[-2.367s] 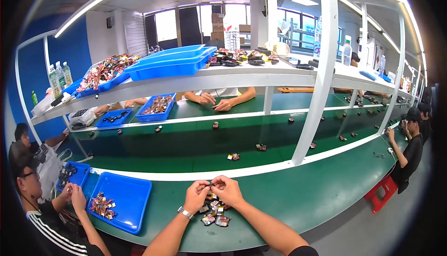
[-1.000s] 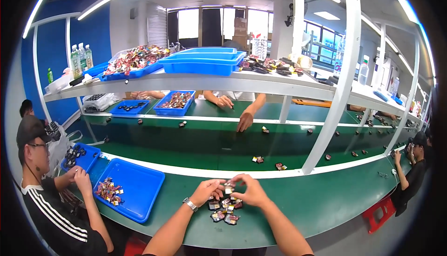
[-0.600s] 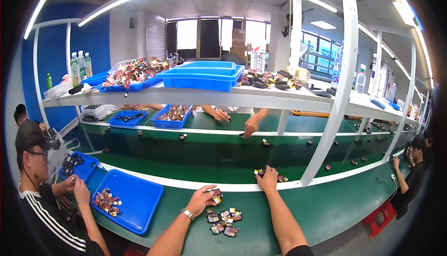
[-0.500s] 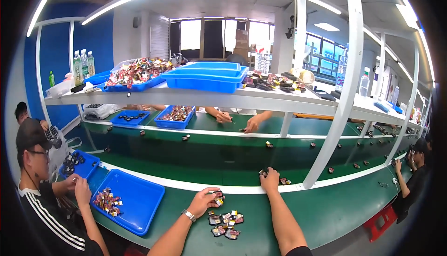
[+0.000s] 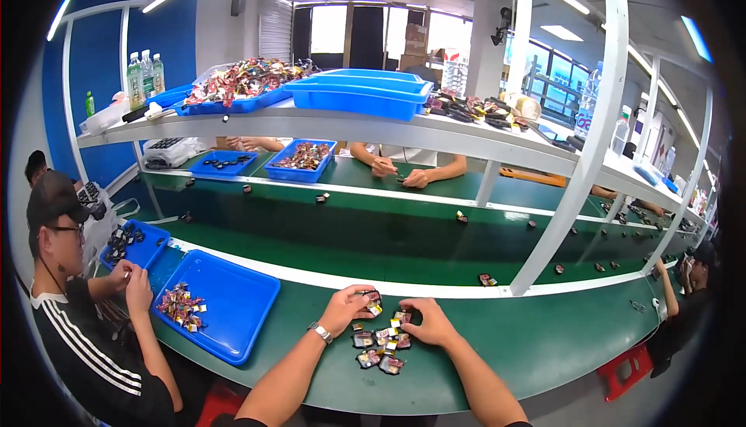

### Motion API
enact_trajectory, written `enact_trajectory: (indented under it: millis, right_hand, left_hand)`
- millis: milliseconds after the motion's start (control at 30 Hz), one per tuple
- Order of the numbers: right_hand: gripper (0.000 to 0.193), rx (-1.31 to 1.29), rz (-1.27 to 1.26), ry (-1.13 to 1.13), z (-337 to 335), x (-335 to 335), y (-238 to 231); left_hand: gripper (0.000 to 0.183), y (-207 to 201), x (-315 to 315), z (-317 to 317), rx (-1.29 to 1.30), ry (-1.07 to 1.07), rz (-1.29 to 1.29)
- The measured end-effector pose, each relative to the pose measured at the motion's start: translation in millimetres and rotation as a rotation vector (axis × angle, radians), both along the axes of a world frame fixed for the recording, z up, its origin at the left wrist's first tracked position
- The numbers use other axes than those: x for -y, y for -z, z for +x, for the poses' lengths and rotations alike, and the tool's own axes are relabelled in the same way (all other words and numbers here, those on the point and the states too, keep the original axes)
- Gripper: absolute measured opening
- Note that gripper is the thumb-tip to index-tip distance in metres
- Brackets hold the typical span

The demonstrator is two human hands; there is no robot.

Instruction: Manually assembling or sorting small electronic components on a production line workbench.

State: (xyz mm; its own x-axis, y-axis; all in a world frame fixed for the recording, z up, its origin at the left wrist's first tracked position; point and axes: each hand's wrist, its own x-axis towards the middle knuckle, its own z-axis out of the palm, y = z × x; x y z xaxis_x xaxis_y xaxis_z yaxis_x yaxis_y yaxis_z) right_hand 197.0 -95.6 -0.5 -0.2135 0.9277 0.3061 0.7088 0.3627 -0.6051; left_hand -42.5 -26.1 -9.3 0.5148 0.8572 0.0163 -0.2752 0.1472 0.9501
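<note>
My left hand [image 5: 347,308], with a watch on its wrist, rests on the green bench and its fingertips pinch a small dark-and-coloured part [image 5: 372,301]. My right hand [image 5: 428,322] lies curled just to the right, fingers touching the top of a small pile of similar parts [image 5: 378,347] between my hands. Whether the right hand grips one of them is not visible.
A blue tray [image 5: 233,312] with several parts sits to my left, where a seated person [image 5: 74,310] handles pieces. A dark green conveyor belt [image 5: 373,240] runs beyond the white strip, carrying scattered parts [image 5: 487,279]. A white post [image 5: 571,163] stands right of centre; other workers sit opposite.
My right hand has drawn back from the conveyor edge to the pile beside my left hand. The view has shifted slightly to the left.
</note>
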Motion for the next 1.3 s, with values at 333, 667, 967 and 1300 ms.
enact_trajectory:
  millis: [333, 667, 967, 1300]
  right_hand:
    - [0.026, 0.023, 0.505, -0.007, -58.8, -7.3, -10.7]
    - [0.017, -0.047, 0.318, -0.071, -42.2, -13.8, -3.3]
    - [0.011, -0.141, 0.192, -0.083, -38.8, -9.6, -5.8]
    - [0.011, -0.129, 0.188, -0.164, -39.9, -6.7, -8.3]
  left_hand:
    - [0.044, 4.1, 7.5, -1.0, 0.024, 0.145, 0.01]
    - [0.041, 1.1, 7.8, -0.5, -0.034, 0.158, 0.034]
    - [0.045, -0.7, 7.2, -2.0, -0.017, 0.23, 0.079]
    - [0.036, -0.7, 8.8, 0.3, -0.099, 0.206, 0.06]
